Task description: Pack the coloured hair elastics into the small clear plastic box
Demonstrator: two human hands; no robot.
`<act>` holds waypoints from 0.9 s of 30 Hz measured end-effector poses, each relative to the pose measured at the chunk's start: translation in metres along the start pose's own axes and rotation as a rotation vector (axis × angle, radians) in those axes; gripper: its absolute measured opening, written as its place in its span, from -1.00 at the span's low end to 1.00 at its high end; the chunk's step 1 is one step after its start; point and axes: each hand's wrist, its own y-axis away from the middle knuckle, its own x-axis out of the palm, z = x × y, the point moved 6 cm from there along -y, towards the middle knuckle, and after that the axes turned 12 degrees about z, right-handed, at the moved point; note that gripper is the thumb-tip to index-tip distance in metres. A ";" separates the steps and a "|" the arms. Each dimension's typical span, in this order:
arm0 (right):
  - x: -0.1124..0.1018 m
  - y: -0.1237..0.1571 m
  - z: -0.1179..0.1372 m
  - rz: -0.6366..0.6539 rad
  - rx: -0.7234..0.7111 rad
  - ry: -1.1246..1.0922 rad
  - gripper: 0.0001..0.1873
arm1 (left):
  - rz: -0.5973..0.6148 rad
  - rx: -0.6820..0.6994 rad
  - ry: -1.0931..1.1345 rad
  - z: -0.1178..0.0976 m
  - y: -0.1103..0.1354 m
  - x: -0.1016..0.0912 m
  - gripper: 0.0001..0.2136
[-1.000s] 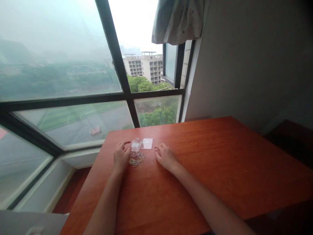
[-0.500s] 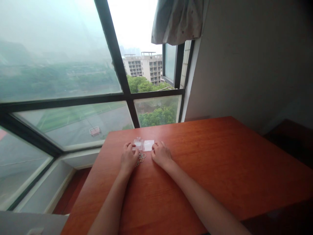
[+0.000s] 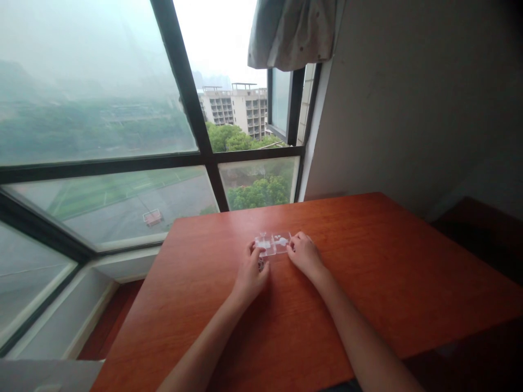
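1. No writing, label, brand, number or sign can be read anywhere in view.
2. The clear plastic case [image 3: 273,243], lying toward 12 o'clock from the middle of the table [image 3: 368,261], is too small and glary to tell whether it bears any print.
3. The apartment block [image 3: 239,109] outside, at 12 o'clock beyond the table, is too far and hazy for any lettering to be made out.

The bench [image 3: 368,261] is reddish-brown with a fine wood grain. The box [image 3: 273,244] is clear and colourless. Black window frame [image 3: 192,109], pale grey curtain [image 3: 294,32] with small dark specks, plain grey wall [image 3: 408,98].
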 end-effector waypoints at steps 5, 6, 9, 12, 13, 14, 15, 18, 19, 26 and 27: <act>-0.002 0.004 -0.013 -0.015 0.051 0.028 -0.86 | 0.070 0.044 -0.005 -0.011 0.003 0.005 -0.77; -0.003 0.005 -0.013 -0.016 0.050 0.029 -0.87 | 0.078 0.047 -0.013 -0.010 0.002 0.002 -0.78; -0.002 0.005 -0.008 -0.023 0.029 0.010 -0.87 | 0.088 0.056 -0.057 -0.008 -0.001 -0.012 -0.82; 0.000 0.006 0.004 -0.032 -0.030 -0.032 -0.88 | 0.081 0.042 -0.125 0.000 -0.004 -0.027 -0.84; 0.001 0.007 0.009 -0.036 -0.055 -0.047 -0.88 | 0.084 0.033 -0.143 0.003 -0.005 -0.032 -0.84; 0.002 0.008 0.014 -0.040 -0.083 -0.060 -0.88 | 0.088 0.025 -0.155 0.007 -0.005 -0.036 -0.83; 0.003 0.009 0.019 -0.042 -0.109 -0.073 -0.88 | 0.088 0.014 -0.166 0.010 -0.006 -0.040 -0.83; 0.007 0.011 0.029 -0.034 -0.161 -0.102 -0.90 | 0.107 -0.030 -0.197 0.019 -0.005 -0.050 -0.83; 0.008 0.011 0.031 -0.028 -0.168 -0.108 -0.90 | 0.121 -0.043 -0.204 0.021 -0.005 -0.052 -0.83; 0.011 0.010 0.027 -0.022 -0.189 -0.149 -0.90 | 0.233 -0.043 -0.215 0.014 -0.003 -0.057 -0.79; 0.011 0.009 0.026 -0.023 -0.193 -0.154 -0.90 | 0.245 -0.048 -0.217 0.014 -0.002 -0.057 -0.79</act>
